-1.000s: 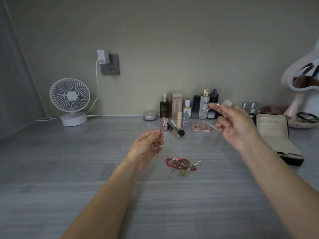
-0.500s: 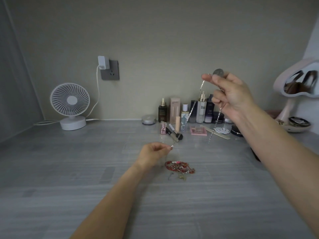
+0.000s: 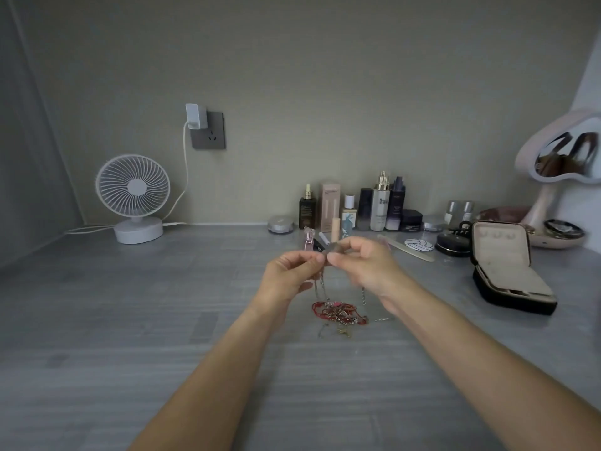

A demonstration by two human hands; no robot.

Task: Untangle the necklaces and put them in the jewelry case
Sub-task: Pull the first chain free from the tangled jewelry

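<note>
- View from my head, looking down along both bare forearms to my hands, which meet above a grey wood-grain table (image 3: 130,320).
- My left hand (image 3: 292,275) has thumb and forefinger closed tip to tip, pinching a thin silver chain (image 3: 322,284). The other fingers are curled loosely beneath.
- My right hand (image 3: 367,265) is just beside the left, fingertips almost touching it. Its thumb and forefinger are closed on a small grey piece at the top of the chain. That piece is blurred, and I cannot tell whether it is a pendant.
- The chain hangs down from both hands in thin strands, one below the left fingers and one below the right palm.
- Below my hands, a tangle (image 3: 338,312) of red cord and gold and silver pieces lies on the table. The hanging strands reach down to it, but I cannot tell whether they are caught in it.
- The case (image 3: 514,301) sits on the table to the right, well apart from my hands. It is black outside and cream inside, and it is open with its lid standing up.
- A row of bottles (image 3: 380,203) and a box stand along the back wall behind my hands.
- A white fan (image 3: 133,196) stands at the far left. Its cable runs up to a white charger (image 3: 194,117) plugged into a grey socket (image 3: 208,131).
- A pale pink mirror (image 3: 559,157) on a stand is at the far right edge.
</note>
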